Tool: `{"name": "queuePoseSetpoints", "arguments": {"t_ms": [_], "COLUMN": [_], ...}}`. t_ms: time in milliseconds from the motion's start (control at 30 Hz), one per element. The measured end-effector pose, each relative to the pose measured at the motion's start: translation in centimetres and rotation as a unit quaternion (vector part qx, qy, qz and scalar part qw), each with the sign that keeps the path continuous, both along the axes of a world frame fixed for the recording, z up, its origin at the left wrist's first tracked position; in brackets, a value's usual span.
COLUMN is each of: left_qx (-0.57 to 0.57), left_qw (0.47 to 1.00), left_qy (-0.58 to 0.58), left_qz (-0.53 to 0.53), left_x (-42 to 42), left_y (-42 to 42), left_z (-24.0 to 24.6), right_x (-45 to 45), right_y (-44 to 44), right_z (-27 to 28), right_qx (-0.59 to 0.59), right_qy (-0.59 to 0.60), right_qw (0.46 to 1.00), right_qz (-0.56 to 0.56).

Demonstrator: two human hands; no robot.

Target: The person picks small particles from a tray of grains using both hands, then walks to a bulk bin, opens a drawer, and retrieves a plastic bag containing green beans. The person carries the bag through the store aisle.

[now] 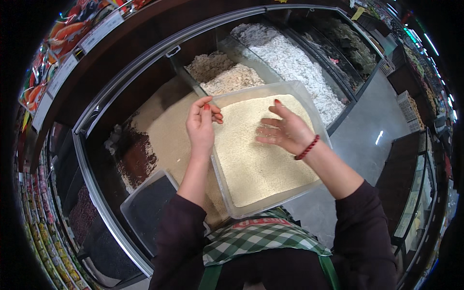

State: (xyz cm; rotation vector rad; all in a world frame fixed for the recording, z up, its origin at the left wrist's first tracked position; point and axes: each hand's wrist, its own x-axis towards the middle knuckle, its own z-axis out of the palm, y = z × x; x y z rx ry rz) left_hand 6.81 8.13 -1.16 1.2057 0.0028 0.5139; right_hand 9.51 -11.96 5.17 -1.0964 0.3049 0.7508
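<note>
A rectangular translucent plastic tub (pixel 225 203) stands before me, filled with pale yellow grain (pixel 246 170). Over its grain hovers my right hand (pixel 284 130), palm turned up and fingers spread, with a few grains stuck to the skin and a red braided bracelet at the wrist. My left hand (pixel 203 123) is at the tub's left rim, fingers loosely curled and apart, with nothing seen in it. Beneath and left of the tub lies a layer of tan grain (pixel 170 127) in a bulk bin.
A second tub holding black contents (pixel 150 203) sits lower left. Glass dividers (pixel 250 54) part the bin from white flakes (pixel 290 54) and beige flakes (pixel 235 78). A metal frame edge (pixel 105 217) curves along the left. Grey floor (pixel 373 105) and produce crates (pixel 407 108) lie to the right.
</note>
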Motion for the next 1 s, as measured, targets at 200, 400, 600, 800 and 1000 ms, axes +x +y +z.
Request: {"name": "queuePoseSetpoints", "arguments": {"t_ms": [200, 400, 600, 800, 1000], "left_qx": [0.003, 0.003, 0.018, 0.072, 0.077], "left_qw": [1.000, 1.000, 1.000, 0.997, 0.997], "left_qy": [0.002, 0.013, 0.010, 0.028, 0.020], "left_qz": [-0.001, 0.003, -0.001, -0.014, -0.013], "left_x": [0.0, 0.0, 0.0, 0.1, 0.1], "left_y": [-0.1, -0.1, -0.2, -0.2, -0.2], "left_z": [0.3, 0.4, 0.5, 0.4, 0.3], "right_x": [-0.1, -1.6, -2.6, -3.0, -3.9], "right_y": [-3.7, -4.7, -3.6, -3.1, -3.8], "right_z": [-0.1, -0.1, 0.3, -0.5, -2.2], "right_qx": [-0.078, -0.222, -0.405, -0.297, -0.331], "right_qy": [-0.101, -0.273, -0.443, -0.450, -0.533], "right_qw": [0.986, 0.922, 0.765, 0.818, 0.725], "right_qz": [0.103, 0.161, 0.234, 0.202, 0.282]}}
